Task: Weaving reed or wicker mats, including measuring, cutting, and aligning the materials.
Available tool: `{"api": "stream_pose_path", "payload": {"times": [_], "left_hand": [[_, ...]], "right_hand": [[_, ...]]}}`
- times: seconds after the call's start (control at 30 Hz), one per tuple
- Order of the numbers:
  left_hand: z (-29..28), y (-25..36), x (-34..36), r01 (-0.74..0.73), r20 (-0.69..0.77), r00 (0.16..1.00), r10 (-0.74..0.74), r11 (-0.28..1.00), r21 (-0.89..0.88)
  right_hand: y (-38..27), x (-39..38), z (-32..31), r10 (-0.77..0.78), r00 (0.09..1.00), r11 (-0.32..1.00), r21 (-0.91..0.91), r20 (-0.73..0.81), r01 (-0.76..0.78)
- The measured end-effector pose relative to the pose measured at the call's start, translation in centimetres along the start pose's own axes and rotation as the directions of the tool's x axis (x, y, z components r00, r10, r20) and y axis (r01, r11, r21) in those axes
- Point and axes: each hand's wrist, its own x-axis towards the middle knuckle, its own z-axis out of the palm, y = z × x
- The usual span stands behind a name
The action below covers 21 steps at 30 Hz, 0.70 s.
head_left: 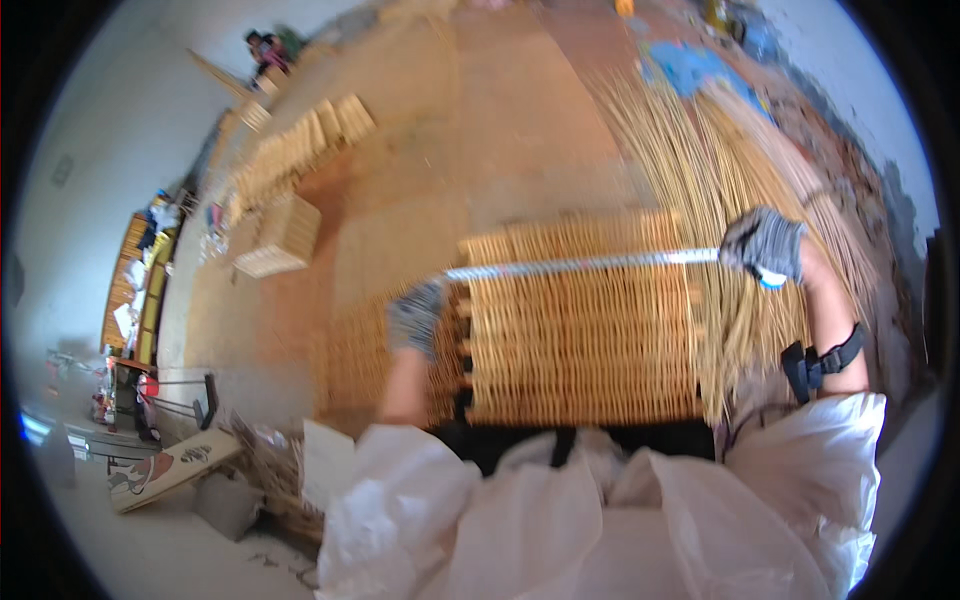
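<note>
A white tape measure (590,264) is pulled out across a woven wicker panel (580,350) in front of me, near its far edge. My left hand (414,318), in a grey knitted glove, is closed at the tape's left end, just beyond the panel's left edge. Past the right edge, my right hand (765,245), gloved alike, grips the tape's other end; a bit of white and blue shows beneath its fingers. The panel lies over my lap, with short rod ends sticking out at its sides. Below my left hand spreads another, browner woven panel (350,360).
Long loose wicker rods (690,160) lie along the right, by a blue sheet (695,68). A woven box (280,238) and a row of woven pieces (300,145) stand on the floor at left. Another person (268,55) is far back. A painted board (175,468) leans lower left.
</note>
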Motion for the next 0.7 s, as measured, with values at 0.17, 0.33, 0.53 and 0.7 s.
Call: {"api": "stream_pose_path", "payload": {"times": [0.17, 0.33, 0.53, 0.7], "left_hand": [[-4.9, -1.5, -8.7, 0.470, 0.412, 0.833, -0.371, 0.866, -0.172], [-0.9, -4.7, -14.2, 0.428, 0.281, 0.891, -0.358, 0.868, -0.253], [-0.5, -4.8, -13.8, 0.584, 0.354, 0.787, -0.506, 0.796, -0.159], [-0.4, -1.3, -14.0, 0.505, 0.308, 0.830, -0.466, 0.861, -0.057]], "right_hand": [[-0.7, -7.4, 4.2, 0.121, 0.981, 0.986, -0.130, 0.151, -0.102], [1.1, -10.6, 8.2, 0.437, 0.883, 0.885, -0.258, 0.171, -0.388], [3.9, -10.9, 8.4, 0.544, 0.807, 0.834, -0.251, 0.230, -0.491], [4.4, -11.2, 8.6, 0.461, 0.871, 0.884, -0.170, 0.169, -0.435]]}}
